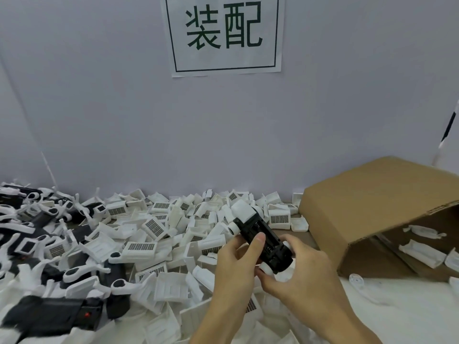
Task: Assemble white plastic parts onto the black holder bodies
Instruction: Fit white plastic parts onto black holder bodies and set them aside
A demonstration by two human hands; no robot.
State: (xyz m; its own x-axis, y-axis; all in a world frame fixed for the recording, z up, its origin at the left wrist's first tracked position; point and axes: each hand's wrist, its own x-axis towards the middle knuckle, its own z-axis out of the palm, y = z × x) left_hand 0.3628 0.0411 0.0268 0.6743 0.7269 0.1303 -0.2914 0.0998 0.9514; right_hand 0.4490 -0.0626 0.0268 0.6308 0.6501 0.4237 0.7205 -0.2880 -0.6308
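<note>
Both of my hands hold one black holder body (265, 240) in the air above the table, tilted from upper left to lower right. A white plastic part (244, 210) sits on its upper end, and more white shows at its lower end. My left hand (236, 264) grips the body from the left, thumb laid across its middle. My right hand (301, 271) wraps around the lower end from the right. A heap of loose white plastic parts (154, 228) with gridded faces covers the table behind and below my hands.
Assembled black-and-white holders (44, 219) lie piled at the left, and a black device with a red button (62, 316) sits at the lower left. A cardboard box (372, 202) lies on its side at the right with white parts inside. A wall with a paper sign (224, 33) stands behind.
</note>
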